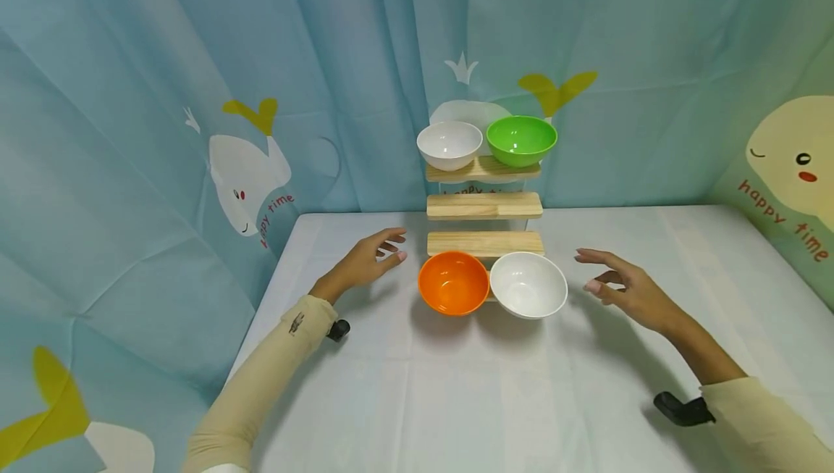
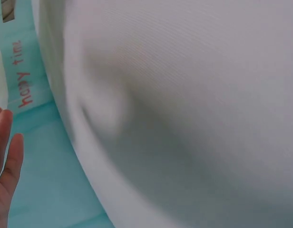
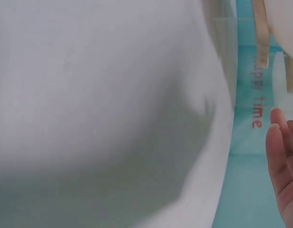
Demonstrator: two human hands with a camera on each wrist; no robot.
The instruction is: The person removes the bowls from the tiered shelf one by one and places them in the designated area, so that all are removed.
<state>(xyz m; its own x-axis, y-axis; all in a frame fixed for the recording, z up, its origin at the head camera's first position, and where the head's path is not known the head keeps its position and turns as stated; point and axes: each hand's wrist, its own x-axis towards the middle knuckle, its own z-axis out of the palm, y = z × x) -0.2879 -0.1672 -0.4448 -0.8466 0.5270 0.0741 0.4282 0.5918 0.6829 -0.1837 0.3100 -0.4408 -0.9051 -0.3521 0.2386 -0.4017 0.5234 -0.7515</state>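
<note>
Four-tier wooden steps are not all visible, but an orange bowl (image 1: 453,283) and a white bowl (image 1: 528,285) sit side by side at the front of a wooden rack (image 1: 485,243). On its top slat stand another white bowl (image 1: 449,145) and a green bowl (image 1: 521,140). My left hand (image 1: 366,259) hovers left of the orange bowl, fingers loosely bent and holding nothing. To the right of the front white bowl, apart from it, my right hand (image 1: 622,288) is held in the air with relaxed fingers. Each wrist view catches only part of its hand.
A white cloth covers the table (image 1: 469,400). Behind it hangs a blue curtain (image 1: 365,82) with printed cartoon figures, which also runs along the left side. Black wrist mounts (image 1: 683,409) stick out below the sleeves.
</note>
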